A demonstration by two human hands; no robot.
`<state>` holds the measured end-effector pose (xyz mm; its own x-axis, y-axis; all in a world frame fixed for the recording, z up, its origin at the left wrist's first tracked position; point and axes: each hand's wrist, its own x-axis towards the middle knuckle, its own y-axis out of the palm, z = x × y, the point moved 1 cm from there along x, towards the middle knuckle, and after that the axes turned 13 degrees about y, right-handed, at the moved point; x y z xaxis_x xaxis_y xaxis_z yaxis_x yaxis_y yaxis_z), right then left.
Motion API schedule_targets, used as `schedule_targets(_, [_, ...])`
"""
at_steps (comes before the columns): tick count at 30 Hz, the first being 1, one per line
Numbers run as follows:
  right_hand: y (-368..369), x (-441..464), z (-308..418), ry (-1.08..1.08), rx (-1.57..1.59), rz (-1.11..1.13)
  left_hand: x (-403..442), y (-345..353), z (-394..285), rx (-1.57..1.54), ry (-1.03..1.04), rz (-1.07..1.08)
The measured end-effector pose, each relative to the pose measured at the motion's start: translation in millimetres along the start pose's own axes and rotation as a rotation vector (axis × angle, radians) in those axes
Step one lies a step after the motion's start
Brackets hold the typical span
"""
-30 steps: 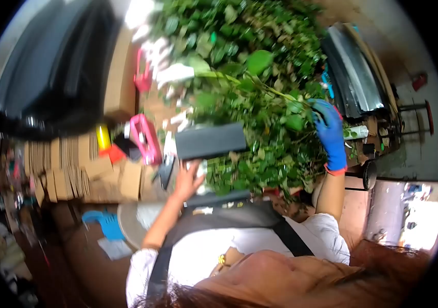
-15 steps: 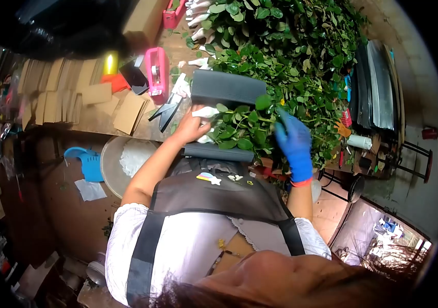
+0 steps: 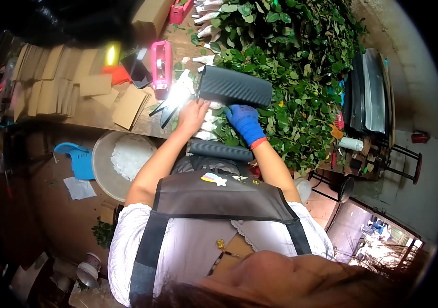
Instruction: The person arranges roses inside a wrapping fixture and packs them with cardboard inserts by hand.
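Note:
My left hand (image 3: 193,116), bare, is closed at the row of white-wrapped flower heads (image 3: 208,127), its fingertips against the upper one. My right hand (image 3: 245,123), in a blue glove with a red cuff, is curled over the leafy stems (image 3: 226,134) just behind those heads. A dark ribbed sheet (image 3: 235,86) stands curved up on the far side of the bunch. Its near edge (image 3: 221,150) rises in front of my apron. The stems under the glove are mostly hidden.
A large heap of leafy stems (image 3: 301,66) covers the table's right side. To the left lie scissors (image 3: 166,112), a pink tape dispenser (image 3: 161,69), a phone (image 3: 137,71) and cardboard pieces (image 3: 130,107). Dark sheets (image 3: 373,92) stand far right. A round tub (image 3: 107,172) sits below.
My right hand has moved left from the stem ends to close behind the flower heads. My left hand has shifted slightly up with the white-wrapped head, now lying in the row.

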<state>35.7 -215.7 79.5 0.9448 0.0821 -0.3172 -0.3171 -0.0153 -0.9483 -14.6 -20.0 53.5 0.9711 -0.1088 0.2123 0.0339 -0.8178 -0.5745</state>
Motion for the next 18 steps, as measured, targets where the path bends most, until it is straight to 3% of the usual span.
schedule_targets(4, [-0.1,0.5,1.7,0.007,-0.013,0.014,-16.8,2.2,5.6,-0.180,0.003,-0.217])
schedule_targets(7, [2.7,1.4,0.2,0.015,-0.022,0.015,-32.1,-16.4,18.7,-0.365,-0.204,-0.584])
schedule_targets(9, [0.1,1.2,-3.4,-0.013,0.021,0.043,-35.5,-38.8,35.6,-0.420,-0.180,-0.538])
schedule_targets(10, [-2.3,1.7,-4.0,-0.035,0.040,0.057,-27.4,-59.6,14.5,-0.610,-0.453,-0.244])
schedule_targets(11, [-4.6,1.3,-4.0,-0.042,0.024,0.072,-27.2,-39.5,45.1,-0.625,-0.529,-0.078])
schedule_targets(13, [-10.1,-0.2,-0.6,-0.058,-0.008,0.103,-13.9,-26.2,17.4,-0.267,-0.304,-0.129])
schedule_targets(16, [-1.3,-0.8,5.6,0.012,-0.061,0.108,2.1,10.9,35.5,-0.076,-0.366,0.057])
schedule_targets(18, [4.8,-0.7,6.1,0.021,-0.083,0.045,0.2,24.8,45.0,-0.212,-0.304,-0.027])
